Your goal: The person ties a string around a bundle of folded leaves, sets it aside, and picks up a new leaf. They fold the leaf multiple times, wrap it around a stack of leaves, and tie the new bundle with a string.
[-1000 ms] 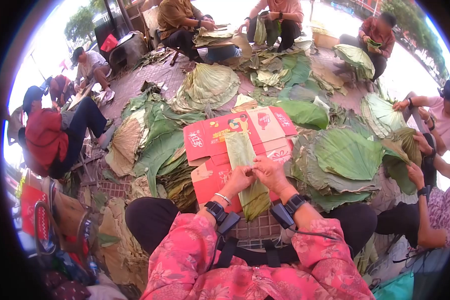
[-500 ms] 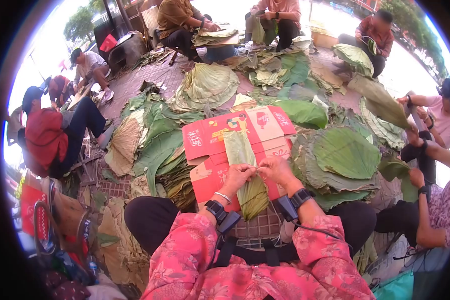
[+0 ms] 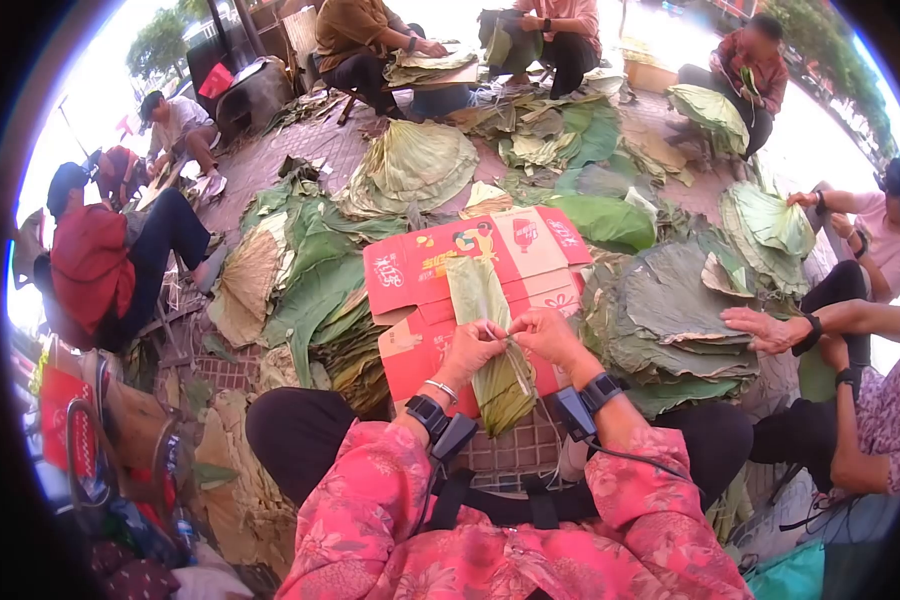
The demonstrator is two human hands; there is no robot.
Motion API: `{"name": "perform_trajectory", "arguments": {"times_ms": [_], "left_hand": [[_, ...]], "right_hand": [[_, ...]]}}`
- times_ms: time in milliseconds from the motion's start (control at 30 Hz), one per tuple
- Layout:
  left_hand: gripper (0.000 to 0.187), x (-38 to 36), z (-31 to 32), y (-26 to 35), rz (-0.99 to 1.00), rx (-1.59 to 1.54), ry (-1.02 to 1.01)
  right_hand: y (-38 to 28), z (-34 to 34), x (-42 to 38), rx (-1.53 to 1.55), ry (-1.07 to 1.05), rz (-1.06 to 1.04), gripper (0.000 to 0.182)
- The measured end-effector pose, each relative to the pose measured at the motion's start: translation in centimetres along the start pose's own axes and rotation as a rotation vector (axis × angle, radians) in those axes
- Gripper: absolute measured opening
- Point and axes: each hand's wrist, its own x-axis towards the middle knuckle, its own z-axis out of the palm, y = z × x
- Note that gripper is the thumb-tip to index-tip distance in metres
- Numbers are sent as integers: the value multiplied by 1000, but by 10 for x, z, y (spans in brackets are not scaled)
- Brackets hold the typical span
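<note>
A long folded bundle of dried lotus leaves [image 3: 500, 395] lies over a flattened red cardboard box [image 3: 405, 268] in front of my lap. Above the bundle's middle my two hands almost meet. The fingertips of my left hand [image 3: 473, 350] are pinched on a thin pale string. My right hand [image 3: 550, 336] also pinches the string close by, and a loose strand trails down over the leaves. Whether a knot lies between the fingertips is too small to tell.
Stacked lotus leaves lie to the right [image 3: 670, 300] and left [image 3: 315, 275], with a fan-shaped pile [image 3: 410, 165] farther off. Several people sit around. At the right, a co-worker's hand [image 3: 765, 328] rests on the near stack. A bag [image 3: 70, 420] stands at the lower left.
My fingertips have shifted slightly, and more string shows over the bundle. On the right stack, the co-worker's hand has come in and the green top leaf is gone from its place.
</note>
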Motion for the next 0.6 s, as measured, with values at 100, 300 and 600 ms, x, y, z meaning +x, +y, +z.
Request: {"name": "perform_trajectory", "arguments": {"times_ms": [100,300,600], "left_hand": [[13,-1,3,1,24,32,15],[13,-9,13,8,133,253,138],[15,-6,25,-6,525,693,382]], "right_hand": [[9,13,-1,-131,78,-126,14],[16,20,1,-104,82,-117,12],[19,24,-1,-133,154,-113,11]]}}
